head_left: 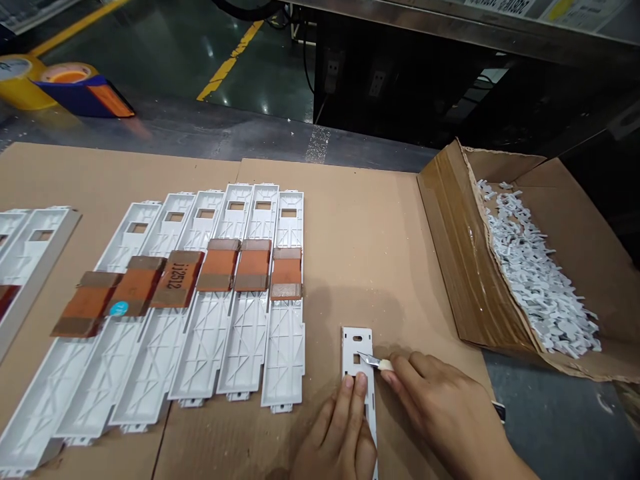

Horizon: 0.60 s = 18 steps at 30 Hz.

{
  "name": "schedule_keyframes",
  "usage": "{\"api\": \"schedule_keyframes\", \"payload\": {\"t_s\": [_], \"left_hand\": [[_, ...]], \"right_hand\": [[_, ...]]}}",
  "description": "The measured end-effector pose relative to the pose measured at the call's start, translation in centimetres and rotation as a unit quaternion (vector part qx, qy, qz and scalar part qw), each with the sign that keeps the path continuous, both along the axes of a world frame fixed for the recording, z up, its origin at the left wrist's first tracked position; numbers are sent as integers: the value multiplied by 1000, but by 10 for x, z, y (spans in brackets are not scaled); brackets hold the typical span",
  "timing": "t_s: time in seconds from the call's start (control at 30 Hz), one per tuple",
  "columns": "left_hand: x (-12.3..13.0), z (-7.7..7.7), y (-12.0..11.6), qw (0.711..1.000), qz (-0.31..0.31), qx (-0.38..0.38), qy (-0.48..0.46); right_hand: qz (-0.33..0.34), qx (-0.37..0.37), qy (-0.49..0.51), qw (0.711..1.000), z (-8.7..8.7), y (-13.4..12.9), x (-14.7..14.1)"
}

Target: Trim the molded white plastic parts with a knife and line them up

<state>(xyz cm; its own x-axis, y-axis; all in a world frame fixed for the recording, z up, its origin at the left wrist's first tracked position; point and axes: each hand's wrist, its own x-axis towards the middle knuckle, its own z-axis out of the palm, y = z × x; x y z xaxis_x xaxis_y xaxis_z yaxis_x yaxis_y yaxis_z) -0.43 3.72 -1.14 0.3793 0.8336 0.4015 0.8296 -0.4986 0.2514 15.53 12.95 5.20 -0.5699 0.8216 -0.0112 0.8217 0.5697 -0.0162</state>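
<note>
A narrow white plastic strip [357,343] with small holes lies on the cardboard near the front edge of the view. My left hand [340,430] presses on it, fingertips just below its square hole. In my right hand [440,403] is a thin craft knife [373,361], its fingers closed round the handle. The blade tip is at the square hole of the strip. To the left, several white plastic trays [284,360] lie side by side, with orange-brown blocks [287,272] resting across them.
At the right stands an open cardboard box [450,233] holding many small white plastic pieces [535,280]. More white trays [37,250] lie at the far left. Tape rolls [23,83] and a blue and orange object [90,97] sit at the back left.
</note>
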Motion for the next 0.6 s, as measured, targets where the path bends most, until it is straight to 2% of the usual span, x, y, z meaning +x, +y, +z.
{"api": "schedule_keyframes", "payload": {"t_s": [0.43, 0.6], "left_hand": [[1, 1, -1, 1000, 2, -6, 1], [1, 1, 1, 1000, 0, 12, 9]], "right_hand": [[0, 3, -19, 1000, 3, 4, -3], [23, -9, -30, 999, 9, 13, -3]]}}
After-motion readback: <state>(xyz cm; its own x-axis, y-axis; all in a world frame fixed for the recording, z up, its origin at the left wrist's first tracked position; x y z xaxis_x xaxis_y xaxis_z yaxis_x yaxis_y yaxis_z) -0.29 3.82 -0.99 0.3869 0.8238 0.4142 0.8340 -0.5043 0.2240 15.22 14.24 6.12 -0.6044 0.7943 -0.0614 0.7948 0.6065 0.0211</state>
